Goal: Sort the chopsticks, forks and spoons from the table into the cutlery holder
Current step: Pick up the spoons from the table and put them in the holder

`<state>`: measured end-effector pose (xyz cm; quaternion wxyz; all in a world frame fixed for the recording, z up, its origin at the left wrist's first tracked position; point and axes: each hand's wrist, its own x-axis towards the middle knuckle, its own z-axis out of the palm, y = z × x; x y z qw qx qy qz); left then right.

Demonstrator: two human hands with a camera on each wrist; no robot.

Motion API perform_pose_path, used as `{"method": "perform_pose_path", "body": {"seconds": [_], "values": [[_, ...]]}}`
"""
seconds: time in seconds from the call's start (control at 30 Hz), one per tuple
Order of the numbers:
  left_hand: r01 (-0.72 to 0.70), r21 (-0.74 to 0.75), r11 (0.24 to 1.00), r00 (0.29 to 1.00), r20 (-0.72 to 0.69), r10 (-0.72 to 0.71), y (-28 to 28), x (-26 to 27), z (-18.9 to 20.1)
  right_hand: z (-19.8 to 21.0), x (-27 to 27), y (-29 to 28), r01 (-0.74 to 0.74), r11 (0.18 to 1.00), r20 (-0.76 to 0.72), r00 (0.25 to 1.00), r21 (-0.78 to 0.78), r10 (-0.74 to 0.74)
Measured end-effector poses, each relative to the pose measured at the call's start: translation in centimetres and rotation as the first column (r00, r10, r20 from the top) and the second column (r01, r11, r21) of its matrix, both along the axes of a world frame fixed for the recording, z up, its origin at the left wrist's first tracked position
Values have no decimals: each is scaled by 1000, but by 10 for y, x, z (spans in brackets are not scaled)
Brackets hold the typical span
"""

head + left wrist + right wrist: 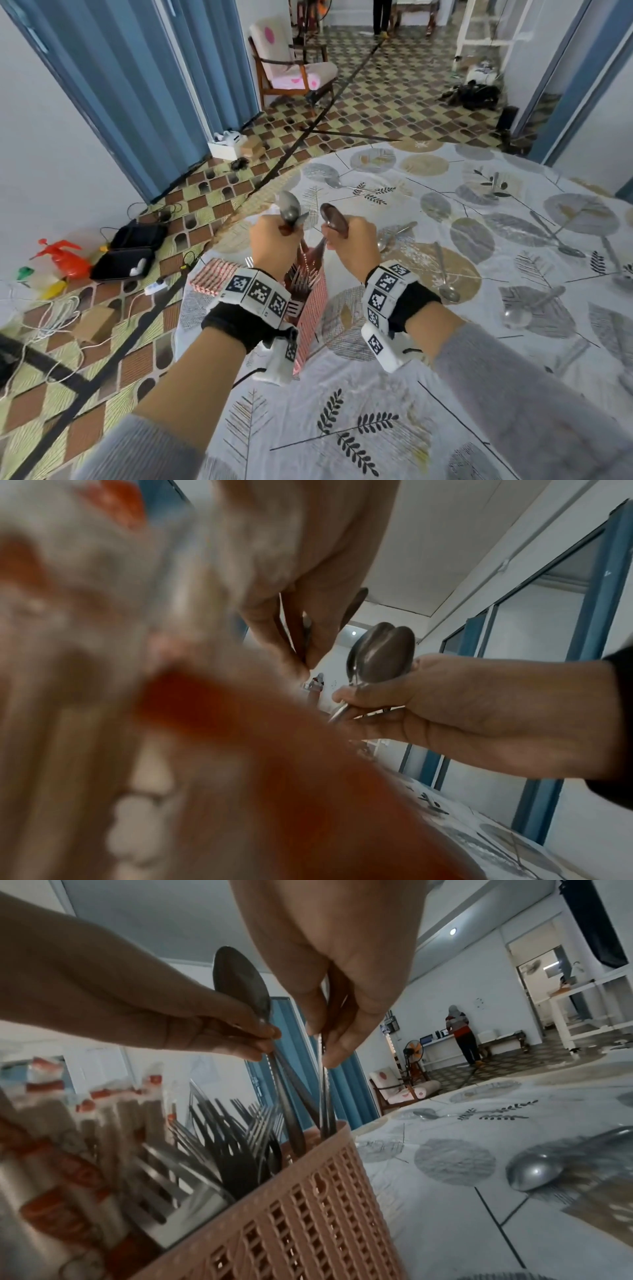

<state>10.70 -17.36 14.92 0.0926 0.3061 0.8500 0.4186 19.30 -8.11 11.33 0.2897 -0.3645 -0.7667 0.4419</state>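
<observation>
Both the left hand (270, 236) and the right hand (352, 240) are gripping spoons (240, 980) tight and lowering them into the pink cutlery holder (308, 1204); letting go is likely coming next.

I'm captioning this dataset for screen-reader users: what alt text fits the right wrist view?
Two hands lower spoons, handles first, into the end compartment of a pink perforated cutlery holder: the left hand grips one spoon, the right hand pinches several handles. Forks fill the next compartment, and more spoons lie on the leaf-print tablecloth.
</observation>
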Motion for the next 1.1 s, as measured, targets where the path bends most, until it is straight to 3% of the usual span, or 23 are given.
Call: {"method": "perform_pose_path", "body": {"seconds": [0.37,0.47,0.5,0.6,0.73,0.83,1.1], "values": [[23,-94,995,999,48,-19,0,-3,-21,-12,12,1,-228,970,170,956,-85,239],[85,-128,988,990,121,-69,-2,3,-18,-8,23,1,-210,976,160,963,-62,217],[124,-162,979,988,114,-106,-2,4,-18,-7,26,1,-191,979,152,968,-66,199],[154,-324,933,978,-86,-192,-1,12,-12,-5,36,2,-140,987,133,980,-77,150],[198,-115,973,962,-169,-215,6,36,-2,-4,59,0,-50,998,27,998,-44,51],[314,21,949,940,-146,-308,14,62,-3,-10,85,0,32,998,9,999,-54,-31],[568,57,821,823,-20,-568,33,167,-31,-39,212,3,258,966,89,963,-26,-254]]}}
